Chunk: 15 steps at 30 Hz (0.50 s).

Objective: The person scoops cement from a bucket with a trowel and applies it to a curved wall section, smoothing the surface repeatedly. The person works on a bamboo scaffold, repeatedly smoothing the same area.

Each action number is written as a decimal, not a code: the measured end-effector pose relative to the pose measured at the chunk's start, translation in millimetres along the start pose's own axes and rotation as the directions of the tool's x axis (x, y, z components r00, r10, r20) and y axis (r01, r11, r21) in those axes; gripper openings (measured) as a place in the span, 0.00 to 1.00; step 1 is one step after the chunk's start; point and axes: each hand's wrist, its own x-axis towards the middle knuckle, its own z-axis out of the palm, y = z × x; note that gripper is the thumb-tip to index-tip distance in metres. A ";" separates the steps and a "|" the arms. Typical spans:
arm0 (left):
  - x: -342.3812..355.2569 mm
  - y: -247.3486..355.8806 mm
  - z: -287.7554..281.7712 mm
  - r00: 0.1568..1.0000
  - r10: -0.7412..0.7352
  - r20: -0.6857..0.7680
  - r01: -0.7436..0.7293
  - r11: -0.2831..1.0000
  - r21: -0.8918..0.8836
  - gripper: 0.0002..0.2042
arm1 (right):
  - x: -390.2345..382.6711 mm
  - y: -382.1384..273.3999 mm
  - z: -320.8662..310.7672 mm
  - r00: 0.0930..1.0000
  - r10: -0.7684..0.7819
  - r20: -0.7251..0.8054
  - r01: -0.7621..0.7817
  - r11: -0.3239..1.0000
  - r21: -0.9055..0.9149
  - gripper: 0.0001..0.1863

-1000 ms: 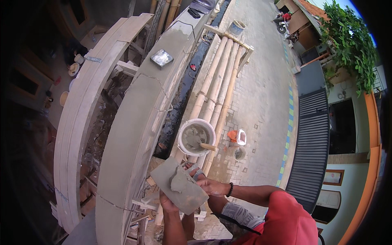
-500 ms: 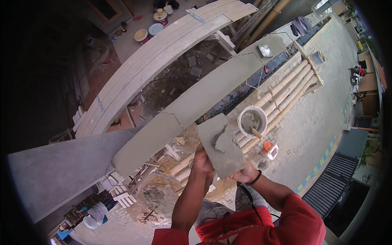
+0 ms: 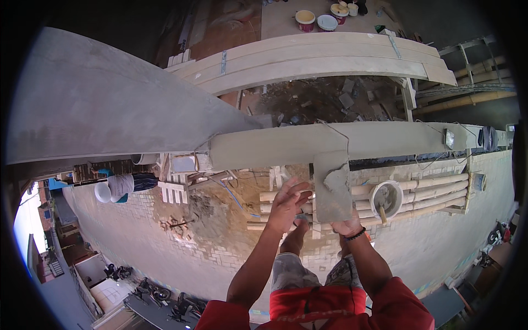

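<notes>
My right hand (image 3: 348, 224) grips the lower end of a flat, grey, rectangular mortar board (image 3: 331, 204). On the board's face sits a lump of wet mortar (image 3: 336, 179). My left hand (image 3: 289, 206) is off the board, just to its left, with fingers apart and nothing in them. The board's upper end overlaps a long, smooth grey plastered beam (image 3: 258, 146) that runs across in front of me. To the right, a white bucket (image 3: 374, 204) of grey mortar stands over the bamboo poles (image 3: 434, 184), and a wooden handle (image 3: 383, 214) sticks out of it.
Beyond the beam lies a curved pale wooden formwork (image 3: 308, 63), with rubble (image 3: 319, 99) between. A wide grey plastered surface (image 3: 110, 104) fills the left. Wires (image 3: 335, 131) loop over the beam. A person (image 3: 125, 188) is lower left, and paint buckets (image 3: 305, 19) stand at the back.
My view has swung to the left, so the beam now lies nearly level across it. My left hand has let go of the board and opened; the right still holds it.
</notes>
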 end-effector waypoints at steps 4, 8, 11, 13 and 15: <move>-54.2 111.4 -35.1 0.681 0.679 -0.273 -0.485 0.698 0.527 0.20 | 47.7 -1.2 -61.3 1.000 0.021 0.016 -0.020 0.999 -0.045 0.27; -106.7 257.3 -28.9 0.170 0.973 -0.157 -0.514 0.224 0.828 0.24 | 96.0 -4.5 -79.9 0.991 0.054 -0.123 -0.048 0.997 0.055 0.26; -130.2 346.2 -21.3 -0.078 0.997 -0.011 -0.442 -0.024 0.896 0.24 | 123.8 -10.6 -89.0 0.996 0.009 -0.087 -0.006 0.999 0.040 0.26; -130.5 383.5 -1.3 -0.176 0.983 -0.049 -0.377 -0.021 0.926 0.23 | 134.1 -22.1 -94.7 0.983 -0.106 -0.149 0.083 0.985 -0.151 0.28; -158.8 438.8 -30.1 -0.195 0.911 0.363 0.185 -0.330 0.926 0.21 | 146.2 -23.3 -89.1 0.954 -0.242 -0.179 0.162 0.914 -0.371 0.30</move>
